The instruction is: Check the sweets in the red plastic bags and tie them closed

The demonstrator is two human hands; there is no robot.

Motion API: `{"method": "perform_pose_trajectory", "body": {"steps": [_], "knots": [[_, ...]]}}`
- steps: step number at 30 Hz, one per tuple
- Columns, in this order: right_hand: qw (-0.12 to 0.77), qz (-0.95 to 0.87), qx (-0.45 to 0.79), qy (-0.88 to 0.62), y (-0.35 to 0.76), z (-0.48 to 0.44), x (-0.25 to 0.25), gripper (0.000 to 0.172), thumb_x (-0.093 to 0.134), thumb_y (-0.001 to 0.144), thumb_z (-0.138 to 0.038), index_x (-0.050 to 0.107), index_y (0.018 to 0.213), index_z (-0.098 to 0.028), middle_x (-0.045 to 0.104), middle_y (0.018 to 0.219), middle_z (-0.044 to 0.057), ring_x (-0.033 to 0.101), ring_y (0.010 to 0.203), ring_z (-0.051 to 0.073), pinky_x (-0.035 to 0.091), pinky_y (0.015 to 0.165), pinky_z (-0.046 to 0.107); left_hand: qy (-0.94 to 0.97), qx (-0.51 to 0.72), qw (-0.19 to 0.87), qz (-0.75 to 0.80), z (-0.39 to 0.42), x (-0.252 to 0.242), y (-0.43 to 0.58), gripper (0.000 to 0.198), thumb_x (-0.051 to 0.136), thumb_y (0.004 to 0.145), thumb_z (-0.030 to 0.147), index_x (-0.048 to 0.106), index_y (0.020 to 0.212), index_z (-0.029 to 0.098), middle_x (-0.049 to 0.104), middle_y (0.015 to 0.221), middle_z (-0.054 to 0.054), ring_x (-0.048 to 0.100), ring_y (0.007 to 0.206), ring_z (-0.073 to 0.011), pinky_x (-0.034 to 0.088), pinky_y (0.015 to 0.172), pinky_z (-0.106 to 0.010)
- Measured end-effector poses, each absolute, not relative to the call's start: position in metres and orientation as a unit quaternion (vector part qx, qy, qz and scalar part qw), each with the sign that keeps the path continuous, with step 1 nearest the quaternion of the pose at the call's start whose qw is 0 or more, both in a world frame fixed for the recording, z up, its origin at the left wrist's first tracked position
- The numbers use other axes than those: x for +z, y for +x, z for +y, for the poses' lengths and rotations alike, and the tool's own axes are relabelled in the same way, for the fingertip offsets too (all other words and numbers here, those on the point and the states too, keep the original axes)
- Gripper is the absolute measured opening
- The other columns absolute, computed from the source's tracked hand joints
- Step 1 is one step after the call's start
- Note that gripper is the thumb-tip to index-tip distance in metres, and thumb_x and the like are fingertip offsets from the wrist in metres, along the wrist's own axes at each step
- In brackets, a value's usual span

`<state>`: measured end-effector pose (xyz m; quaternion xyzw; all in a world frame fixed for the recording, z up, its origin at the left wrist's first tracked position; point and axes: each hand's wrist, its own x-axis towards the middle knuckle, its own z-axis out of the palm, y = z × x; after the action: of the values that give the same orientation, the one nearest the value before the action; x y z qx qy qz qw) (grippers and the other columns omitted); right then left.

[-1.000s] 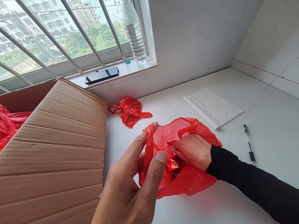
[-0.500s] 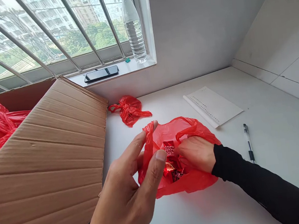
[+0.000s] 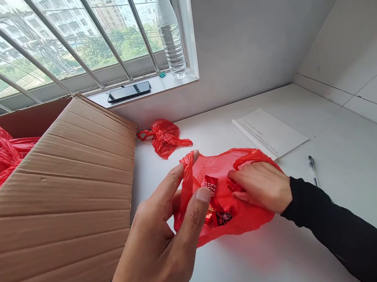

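A thin red plastic bag [image 3: 247, 222] lies open on the white table, its mouth turned up. My left hand [image 3: 164, 233] grips the bag's left handle, the plastic bunched at the fingers with the thumb across the opening. Inside the bag, my right hand [image 3: 263, 184] pinches a small red wrapped packet [image 3: 235, 186], mostly hidden by the fingers. Other wrapped snacks rest in the bag: a red packet with white lettering [image 3: 211, 184] and a dark one [image 3: 224, 218] lower down.
At left stands a cardboard box [image 3: 77, 170] holding red bags [image 3: 4, 151]. Behind lies a tied red bag [image 3: 164, 137]. Farther right are a notebook [image 3: 273, 132] and a pen [image 3: 313, 170]. A phone [image 3: 128, 92] and water bottle [image 3: 171, 39] occupy the windowsill.
My right hand has drawn back up and right inside the bag, bringing a small red packet into sight. The lettered packet has tilted. My left hand keeps its hold.
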<state>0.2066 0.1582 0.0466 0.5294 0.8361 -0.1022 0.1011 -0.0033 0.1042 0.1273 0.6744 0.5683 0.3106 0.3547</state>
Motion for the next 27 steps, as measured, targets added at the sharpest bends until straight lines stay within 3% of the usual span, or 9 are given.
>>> {"method": "perform_pose_trajectory", "body": {"steps": [8, 15, 19, 24, 27], "knots": [[0.136, 0.821, -0.095, 0.546, 0.211, 0.172, 0.041, 0.022, 0.064, 0.087, -0.035, 0.067, 0.094, -0.015, 0.073, 0.089, 0.013, 0.07, 0.081, 0.027, 0.032, 0.059, 0.032, 0.693, 0.284, 0.323, 0.579, 0.102, 0.13, -0.001, 0.043, 0.053, 0.098, 0.049, 0.057, 0.136, 0.03, 0.059, 0.068, 0.004, 0.052, 0.059, -0.0137, 0.045, 0.051, -0.023], [0.069, 0.848, -0.135, 0.509, 0.208, 0.16, 0.05, 0.026, 0.052, 0.096, -0.035, 0.06, 0.115, -0.02, 0.069, 0.08, 0.005, 0.065, 0.071, 0.022, 0.025, 0.055, 0.032, 0.684, 0.306, 0.369, 0.551, 0.105, 0.128, -0.003, 0.027, 0.056, 0.098, 0.043, 0.061, 0.122, 0.032, 0.06, 0.074, 0.005, 0.046, 0.055, -0.0094, 0.041, 0.044, -0.018], [0.06, 0.869, -0.196, 0.45, 0.206, 0.154, 0.054, 0.046, 0.066, 0.089, -0.042, 0.056, 0.13, -0.023, 0.072, 0.088, 0.004, 0.067, 0.079, 0.024, 0.029, 0.058, 0.031, 0.681, 0.309, 0.371, 0.55, 0.107, 0.127, -0.004, 0.027, 0.057, 0.098, 0.043, 0.06, 0.122, 0.032, 0.05, 0.062, 0.007, 0.044, 0.052, -0.0096, 0.042, 0.044, -0.017], [0.102, 0.851, -0.15, 0.493, 0.216, 0.158, 0.051, 0.02, 0.061, 0.092, -0.034, 0.068, 0.103, -0.019, 0.073, 0.09, 0.009, 0.068, 0.083, 0.026, 0.031, 0.061, 0.033, 0.688, 0.304, 0.36, 0.552, 0.106, 0.127, -0.005, 0.031, 0.057, 0.098, 0.042, 0.059, 0.128, 0.033, 0.048, 0.058, 0.008, 0.043, 0.05, -0.0095, 0.041, 0.044, -0.017], [0.101, 0.844, -0.125, 0.511, 0.22, 0.161, 0.044, 0.022, 0.073, 0.08, -0.03, 0.07, 0.098, -0.017, 0.074, 0.088, 0.011, 0.069, 0.083, 0.029, 0.034, 0.061, 0.033, 0.696, 0.305, 0.342, 0.553, 0.104, 0.127, -0.005, 0.028, 0.055, 0.099, 0.043, 0.061, 0.124, 0.032, 0.055, 0.065, 0.006, 0.048, 0.055, -0.0095, 0.043, 0.048, -0.016]]}}
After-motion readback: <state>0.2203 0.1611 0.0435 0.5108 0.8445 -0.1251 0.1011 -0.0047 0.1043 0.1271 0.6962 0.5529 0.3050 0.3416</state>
